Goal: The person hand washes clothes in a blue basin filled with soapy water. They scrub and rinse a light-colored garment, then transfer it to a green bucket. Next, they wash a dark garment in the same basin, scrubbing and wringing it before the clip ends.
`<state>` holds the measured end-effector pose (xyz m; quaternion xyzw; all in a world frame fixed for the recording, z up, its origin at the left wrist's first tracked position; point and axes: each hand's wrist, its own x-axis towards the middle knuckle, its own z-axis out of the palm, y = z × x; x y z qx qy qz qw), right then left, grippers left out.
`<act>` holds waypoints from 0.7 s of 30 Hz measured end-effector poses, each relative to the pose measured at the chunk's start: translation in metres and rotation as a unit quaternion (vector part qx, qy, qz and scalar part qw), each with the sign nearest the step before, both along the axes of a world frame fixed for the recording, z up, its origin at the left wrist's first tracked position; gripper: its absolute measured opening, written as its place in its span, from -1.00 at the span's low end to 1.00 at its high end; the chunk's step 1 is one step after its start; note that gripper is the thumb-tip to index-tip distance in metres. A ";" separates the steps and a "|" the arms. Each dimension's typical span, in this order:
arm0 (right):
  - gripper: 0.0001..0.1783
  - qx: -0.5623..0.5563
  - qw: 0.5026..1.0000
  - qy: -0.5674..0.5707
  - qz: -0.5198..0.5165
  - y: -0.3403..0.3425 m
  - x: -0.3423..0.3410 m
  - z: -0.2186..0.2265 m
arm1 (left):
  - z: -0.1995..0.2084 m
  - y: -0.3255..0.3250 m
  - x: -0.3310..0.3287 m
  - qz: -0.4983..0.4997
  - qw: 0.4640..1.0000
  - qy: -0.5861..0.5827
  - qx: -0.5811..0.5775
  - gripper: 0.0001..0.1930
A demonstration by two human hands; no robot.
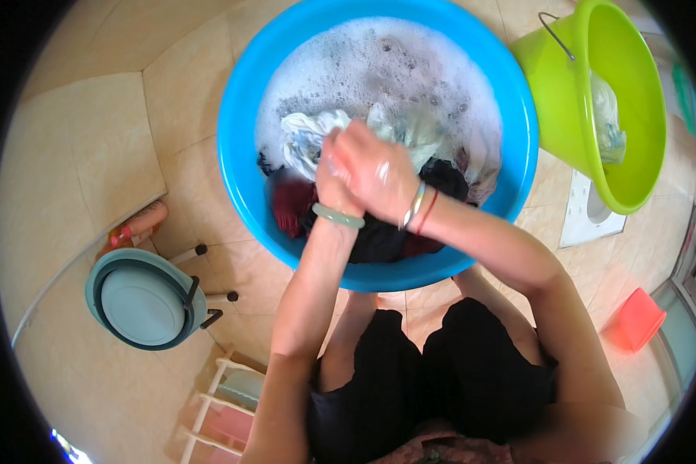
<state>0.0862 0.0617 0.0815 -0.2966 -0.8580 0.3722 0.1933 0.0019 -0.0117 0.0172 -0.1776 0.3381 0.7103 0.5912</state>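
Note:
Over a large blue basin of foamy water, my two hands are pressed together, fingers closed. My left hand, with a pale green bangle at its wrist, is partly covered by my right hand, which has a silver bangle and a red string. A white cloth with blue markings bunches against their left side; whether a fold is between the fingers is hidden. Behind them lies a pale translucent wet cloth. Dark red fabric and black fabric lie at the basin's near side.
A lime green bucket with white cloth inside tilts at the right, beside a white floor fixture. On the left stands a grey-green folding basin. A white rack is at lower left, a coral container at right.

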 end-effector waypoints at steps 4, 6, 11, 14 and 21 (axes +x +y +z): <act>-0.81 0.019 0.995 0.075 0.057 -0.032 0.004 0.023 | 0.021 0.006 -0.015 -0.060 0.997 -0.053 0.016 -0.71; -0.81 0.022 0.994 0.102 0.036 -0.009 0.005 -0.008 | 0.010 0.006 0.002 -0.010 1.000 -0.018 -0.006 -0.74; -0.84 0.052 0.995 -0.038 -0.074 0.039 0.001 -0.066 | 0.035 0.027 0.027 0.050 0.983 0.078 -0.156 -0.68; -0.82 0.036 0.995 -0.032 -0.085 0.021 0.004 -0.038 | 0.031 0.021 0.022 0.008 0.983 0.061 -0.175 -0.68; -0.86 0.050 0.996 0.051 0.048 -0.022 0.005 0.019 | 0.003 -0.011 -0.005 -0.037 0.997 -0.019 0.060 -0.80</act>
